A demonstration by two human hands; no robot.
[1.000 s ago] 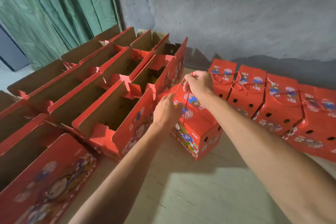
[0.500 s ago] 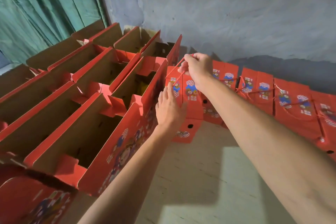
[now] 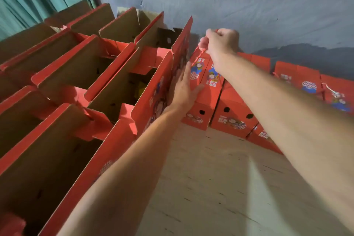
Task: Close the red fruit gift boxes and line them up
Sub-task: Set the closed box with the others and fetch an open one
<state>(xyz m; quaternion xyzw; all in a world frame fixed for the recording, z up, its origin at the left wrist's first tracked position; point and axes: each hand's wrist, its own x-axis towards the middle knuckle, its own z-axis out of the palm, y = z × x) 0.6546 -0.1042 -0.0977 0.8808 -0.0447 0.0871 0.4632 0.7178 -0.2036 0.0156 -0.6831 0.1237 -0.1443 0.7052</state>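
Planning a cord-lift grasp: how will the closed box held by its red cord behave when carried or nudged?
Likely stiff: the closed box is corrugated card with crisp edges. Probably apt to swing, since the right hand grips only its cord handle, while the left hand lies flat against its side. Tall and narrow, so a sideways push may tip it.

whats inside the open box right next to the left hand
Inside the open box beside the left hand: brown cardboard walls, red flaps and a bit of something yellow deep down. Its walls and shadow hide the rest.
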